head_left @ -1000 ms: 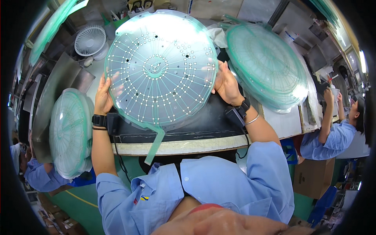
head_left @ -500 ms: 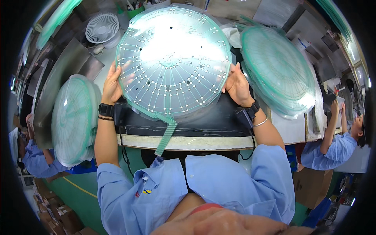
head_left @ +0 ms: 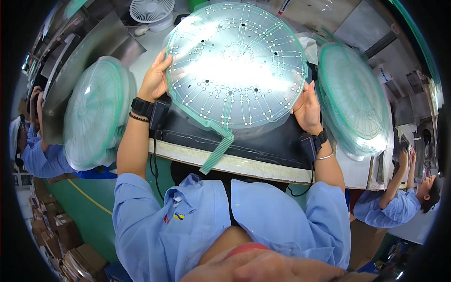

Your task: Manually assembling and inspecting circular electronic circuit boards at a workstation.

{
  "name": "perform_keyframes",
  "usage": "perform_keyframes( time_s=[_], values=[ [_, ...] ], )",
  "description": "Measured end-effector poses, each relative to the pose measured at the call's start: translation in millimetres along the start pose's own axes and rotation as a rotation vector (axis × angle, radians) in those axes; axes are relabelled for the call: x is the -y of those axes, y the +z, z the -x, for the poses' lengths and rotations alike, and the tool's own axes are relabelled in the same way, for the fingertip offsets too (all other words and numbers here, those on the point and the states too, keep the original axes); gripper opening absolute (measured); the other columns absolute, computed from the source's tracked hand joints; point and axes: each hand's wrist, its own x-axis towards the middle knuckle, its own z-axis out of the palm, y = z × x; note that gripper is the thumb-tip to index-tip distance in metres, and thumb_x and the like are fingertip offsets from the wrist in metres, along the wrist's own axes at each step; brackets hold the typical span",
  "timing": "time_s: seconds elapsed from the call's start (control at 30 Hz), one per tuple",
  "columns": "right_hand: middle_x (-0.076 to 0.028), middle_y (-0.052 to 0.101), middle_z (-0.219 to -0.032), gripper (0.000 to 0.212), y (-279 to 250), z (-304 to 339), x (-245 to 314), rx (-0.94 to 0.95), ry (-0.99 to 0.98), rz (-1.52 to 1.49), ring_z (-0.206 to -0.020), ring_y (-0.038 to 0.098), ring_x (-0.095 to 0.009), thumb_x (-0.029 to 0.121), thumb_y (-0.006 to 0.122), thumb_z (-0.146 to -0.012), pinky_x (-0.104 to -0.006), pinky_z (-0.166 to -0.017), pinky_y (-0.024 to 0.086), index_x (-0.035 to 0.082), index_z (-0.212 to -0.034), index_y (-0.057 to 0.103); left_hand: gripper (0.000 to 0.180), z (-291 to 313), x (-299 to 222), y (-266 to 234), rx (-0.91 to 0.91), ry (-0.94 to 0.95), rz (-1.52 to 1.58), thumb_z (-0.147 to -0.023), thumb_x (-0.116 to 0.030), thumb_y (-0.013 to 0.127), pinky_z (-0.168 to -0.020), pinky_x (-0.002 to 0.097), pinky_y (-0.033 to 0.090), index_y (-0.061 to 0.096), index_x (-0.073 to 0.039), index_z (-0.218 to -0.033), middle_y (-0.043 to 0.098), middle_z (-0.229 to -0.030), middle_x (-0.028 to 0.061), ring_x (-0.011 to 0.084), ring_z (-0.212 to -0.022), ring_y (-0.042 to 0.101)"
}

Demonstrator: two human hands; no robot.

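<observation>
Head view shows a large round translucent sheet point(head_left: 236, 66), green-rimmed and printed with pale lines and dots, held up flat above the middle of the bench point(head_left: 244, 164), its narrow green tail point(head_left: 218, 150) hanging down past the bench's near edge. Left hand point(head_left: 155, 80) grips the sheet's left rim, fingers curled onto the edge; right hand point(head_left: 307, 108) clasps the right rim the same way, both closed on the sheet. Each wrist carries a dark band with a small black unit. Under the sheet lies a black mat point(head_left: 263, 145) on the bench. A stack of similar round sheets point(head_left: 96, 113) sits toward the bench's left end, another stack point(head_left: 354, 98) toward its right end. A small white fan point(head_left: 151, 11) stands at the far edge. Other people in blue sleeves work at the far left point(head_left: 33, 155) and far right point(head_left: 399, 207).
</observation>
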Motion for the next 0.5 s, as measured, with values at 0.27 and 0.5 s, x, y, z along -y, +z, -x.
perform_keyframes(
  time_s=[0.27, 0.5],
  values=[
    [-0.013, 0.049, -0.125, 0.054, 9.7, 1.0, 1.0, -0.024, 0.044, -0.067, -0.106, 0.054, -0.021, 0.039, 0.023, -0.098, -0.033, -0.083, 0.047, 0.001, -0.135, 0.029, 0.043, 3.4, 0.9, -3.5, 0.037, -0.037, -0.039, -0.096, -0.015, 0.038, -0.085, 0.0374, 0.053, 0.023, -0.006, -0.136, 0.044, -0.13, 0.0172, 0.0288, -0.104, 0.057],
    [-0.016, 0.053, -0.12, 0.044, -1.3, -7.7, -4.4, -0.102, 0.133, 0.096, -0.095, 0.061, -0.021, 0.013, 0.041, -0.094, -0.0295, -0.074, 0.054, 0.0, -0.135, 0.029, 0.041, -8.5, 4.1, -10.3, 0.059, -0.099, -0.083, -0.096, -0.015, 0.038, -0.086, 0.0392, 0.053, 0.024, -0.001, -0.133, 0.044, -0.128, 0.0199, 0.0336, -0.105, 0.056]
  ],
)
